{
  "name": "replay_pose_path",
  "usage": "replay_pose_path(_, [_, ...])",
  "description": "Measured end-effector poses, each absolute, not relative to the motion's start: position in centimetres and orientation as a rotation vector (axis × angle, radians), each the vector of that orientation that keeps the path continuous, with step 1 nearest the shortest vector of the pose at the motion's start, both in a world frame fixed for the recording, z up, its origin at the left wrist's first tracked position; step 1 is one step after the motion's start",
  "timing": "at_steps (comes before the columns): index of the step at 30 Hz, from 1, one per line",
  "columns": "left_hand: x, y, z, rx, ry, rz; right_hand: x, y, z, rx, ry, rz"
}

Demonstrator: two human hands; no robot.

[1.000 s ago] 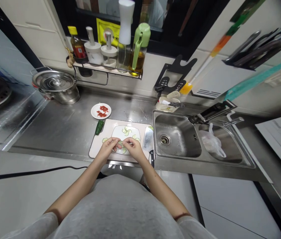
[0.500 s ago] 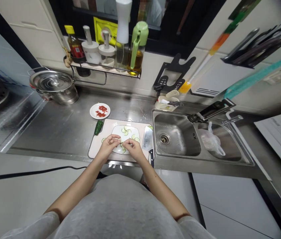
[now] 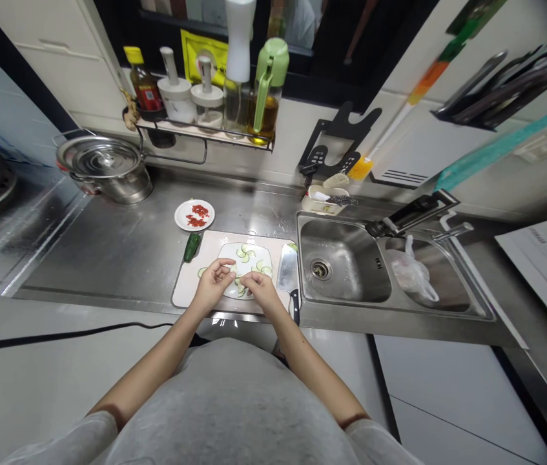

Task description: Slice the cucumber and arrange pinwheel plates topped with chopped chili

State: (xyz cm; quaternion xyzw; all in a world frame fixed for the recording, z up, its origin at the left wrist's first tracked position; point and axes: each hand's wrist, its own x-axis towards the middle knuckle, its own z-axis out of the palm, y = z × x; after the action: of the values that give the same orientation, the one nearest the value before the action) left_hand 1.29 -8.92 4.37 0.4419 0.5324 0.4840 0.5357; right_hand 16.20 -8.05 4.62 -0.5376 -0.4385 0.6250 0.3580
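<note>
Both hands are over a white square plate [image 3: 227, 250], which lies on a pale cutting board [image 3: 186, 294]. Thin cucumber slices [image 3: 245, 253] form curved pinwheel groups on the plate. My left hand [image 3: 212, 282] is at the plate's left side, with a pale cucumber slice [image 3: 233, 267] between thumb and forefinger. My right hand [image 3: 260, 288] has its fingertips pinched low over the front group of slices; what is in them is too small to make out. To the right, a cleaver [image 3: 287, 268] lies flat on the board. A cucumber piece [image 3: 192, 248] rests at the board's left edge.
Behind the board stands a small white plate [image 3: 183, 213] of chopped red bits. A double sink [image 3: 345, 258] lies to the right, with a plastic bag [image 3: 411, 271] in its far basin. A lidded steel pot [image 3: 125, 184] stands back left. Bottles fill a wall rack [image 3: 205, 132].
My hands have parted slightly at the fingertips, where they met over the plate before. The right fingertips sit a little lower. The plate, board and cleaver have stayed put.
</note>
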Motion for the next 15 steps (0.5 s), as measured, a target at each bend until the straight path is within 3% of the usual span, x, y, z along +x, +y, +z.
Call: replay_pose_path(15, [1.25,-9.24,3.35,1.290,1.415,1.114,16.54,-7.87,4.20,-1.496,-0.998,1.793])
